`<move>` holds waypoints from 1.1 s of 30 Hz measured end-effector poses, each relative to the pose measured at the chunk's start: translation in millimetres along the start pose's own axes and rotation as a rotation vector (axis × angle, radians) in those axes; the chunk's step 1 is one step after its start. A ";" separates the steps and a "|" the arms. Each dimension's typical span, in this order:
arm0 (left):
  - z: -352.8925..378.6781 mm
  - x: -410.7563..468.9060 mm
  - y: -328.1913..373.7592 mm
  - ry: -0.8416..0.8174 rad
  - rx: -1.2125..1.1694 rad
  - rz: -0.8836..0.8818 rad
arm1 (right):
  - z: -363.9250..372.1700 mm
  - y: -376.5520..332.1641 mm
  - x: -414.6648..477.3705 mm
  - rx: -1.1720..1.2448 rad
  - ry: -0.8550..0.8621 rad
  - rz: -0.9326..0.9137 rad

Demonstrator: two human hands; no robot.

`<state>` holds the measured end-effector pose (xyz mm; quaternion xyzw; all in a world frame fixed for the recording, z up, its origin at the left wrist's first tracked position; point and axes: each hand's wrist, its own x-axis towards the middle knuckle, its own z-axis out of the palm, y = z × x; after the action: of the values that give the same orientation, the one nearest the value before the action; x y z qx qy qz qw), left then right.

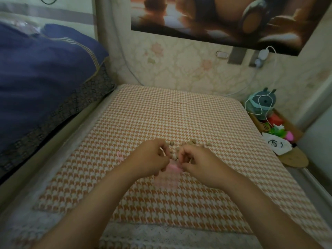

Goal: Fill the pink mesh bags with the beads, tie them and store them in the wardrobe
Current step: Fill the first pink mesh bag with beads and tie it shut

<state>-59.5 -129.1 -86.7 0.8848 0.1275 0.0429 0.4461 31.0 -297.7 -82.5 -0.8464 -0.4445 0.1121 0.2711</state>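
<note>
Head view: the person is working over a houndstooth cushion (161, 114) lying on what looks like a bed or padded bench. The left hand (152, 157) and the right hand (195, 164) are meeting near the middle of it, both curled, with fingertips pinched together on a pink mesh bag (173, 167). The bag is sitting directly between the two hands and just under them, its lower part spreading faintly toward the person on the cloth, so its long axis seems to be running from the hands back toward the body. Both hands are gripping its upper edge, seemingly holding the mouth open (the mesh is too blurred to show whether it is open or drawn shut).

The beads (190, 143) are lying in a loose brown scatter just beyond the fingers, slightly toward the right side, so the right hand is the nearer one for picking them up. A second pale pink bag (120, 156) is lying on the cushion left of the left hand, apart from it.

The filling step appears to be under way, since the beads are mostly outside the bag.

No brand or readable writing is showing; the white cloth (277, 143) at the right is carrying only a drawn dark squiggle.
</note>
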 end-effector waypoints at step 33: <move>-16.6 2.7 -12.7 -0.147 0.452 0.201 | -0.2 1.3 8.1 -0.273 -0.057 -0.138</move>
<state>-62.5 -108.2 -87.0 0.9710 0.0126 -0.0068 0.2387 36.7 -291.8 -82.6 -0.8393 -0.5202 0.0559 0.1478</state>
